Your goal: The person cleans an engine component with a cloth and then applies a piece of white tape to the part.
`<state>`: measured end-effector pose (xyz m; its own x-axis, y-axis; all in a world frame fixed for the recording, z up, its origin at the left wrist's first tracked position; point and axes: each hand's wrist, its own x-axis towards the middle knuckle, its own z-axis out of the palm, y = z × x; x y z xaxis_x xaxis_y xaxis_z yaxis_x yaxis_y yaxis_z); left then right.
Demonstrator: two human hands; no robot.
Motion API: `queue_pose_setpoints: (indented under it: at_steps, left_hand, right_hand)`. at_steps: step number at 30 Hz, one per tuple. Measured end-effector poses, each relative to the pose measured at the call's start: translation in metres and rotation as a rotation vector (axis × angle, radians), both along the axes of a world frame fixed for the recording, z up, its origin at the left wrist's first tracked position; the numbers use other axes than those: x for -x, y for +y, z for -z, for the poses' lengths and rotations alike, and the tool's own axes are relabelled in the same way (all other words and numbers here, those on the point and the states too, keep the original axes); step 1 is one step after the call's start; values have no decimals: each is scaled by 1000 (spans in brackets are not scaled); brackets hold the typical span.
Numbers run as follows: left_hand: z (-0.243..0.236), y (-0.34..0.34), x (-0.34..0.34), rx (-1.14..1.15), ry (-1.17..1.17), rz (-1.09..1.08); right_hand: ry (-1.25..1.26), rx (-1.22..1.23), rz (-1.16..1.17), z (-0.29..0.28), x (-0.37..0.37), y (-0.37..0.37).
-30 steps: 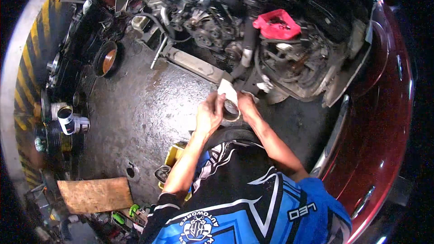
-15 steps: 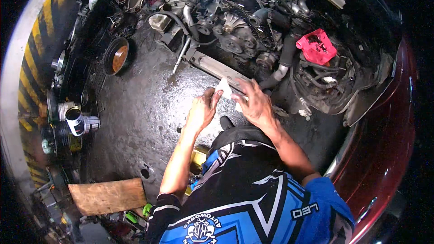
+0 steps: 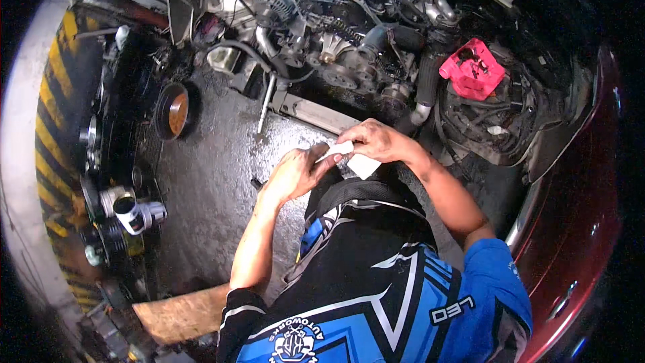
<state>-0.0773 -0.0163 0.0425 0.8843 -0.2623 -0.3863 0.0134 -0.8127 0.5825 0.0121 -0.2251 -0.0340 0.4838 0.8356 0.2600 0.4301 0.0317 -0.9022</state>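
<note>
My left hand (image 3: 295,176) is closed, pinching a small white folded piece (image 3: 341,149), paper or cloth, between thumb and fingers. My right hand (image 3: 377,141) meets it from the other side, its fingers curled onto the far end of that piece. Below the right fingers hangs a flat cream-coloured square piece (image 3: 363,167), which looks held in the same hand. Part of the right fingertips is hidden. Both hands are in front of my waist, just on my side of a metal crossbar (image 3: 316,113).
Ahead lies an exposed engine (image 3: 336,50) with pulleys and hoses. A cut-open pink container (image 3: 473,68) with small dark parts rests at its right. A round pan (image 3: 173,111) of brownish liquid, a can (image 3: 129,215) and a wooden board (image 3: 181,312) are at left; a red car panel (image 3: 578,228) curves at right.
My right hand has closed from spread fingers and come against the white piece at my left hand. The white piece has tipped from upright to nearly level. The whole view has shifted slightly.
</note>
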Motion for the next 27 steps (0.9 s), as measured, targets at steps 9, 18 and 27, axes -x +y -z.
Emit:
queue_pose_setpoints:
  at_steps: [9,18,27]
  left_hand:
    - [26,101,-91,275,237,132]
    - [68,154,-139,221,306,493]
    - [50,94,-113,373,1109,801]
  right_hand:
    - [-74,121,443,3,-22,82]
    - [697,-21,844,19,19,128]
    - [465,-380,1200,23,153,122]
